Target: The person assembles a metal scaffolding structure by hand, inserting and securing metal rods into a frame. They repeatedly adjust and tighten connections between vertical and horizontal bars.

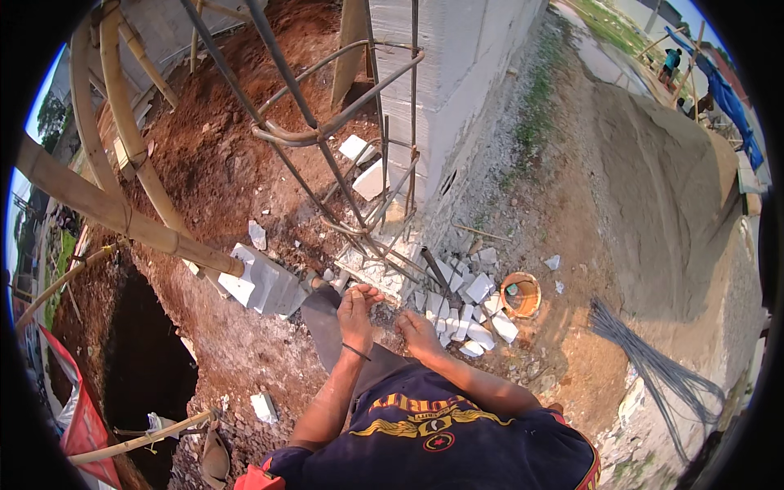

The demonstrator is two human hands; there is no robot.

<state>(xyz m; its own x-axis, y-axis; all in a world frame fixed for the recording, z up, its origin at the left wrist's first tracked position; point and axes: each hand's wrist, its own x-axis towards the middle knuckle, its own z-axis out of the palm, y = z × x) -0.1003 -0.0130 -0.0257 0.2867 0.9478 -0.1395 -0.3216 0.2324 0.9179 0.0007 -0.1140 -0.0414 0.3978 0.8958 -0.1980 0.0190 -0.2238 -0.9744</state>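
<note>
My navy printed shirt (445, 453), my left hand (357, 316) and right hand (417, 333) loosely curled, grip on anything I cannot tell, rebar cage (317, 134) ahead, broken white blocks (479, 287) near my right.

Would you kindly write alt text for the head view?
A person's left hand and right hand, both bare, are close together in front of a steel-bar cage beside a pale wall. Broken white blocks lie near an orange bucket, with bamboo poles at left and a sand heap at right.
</note>
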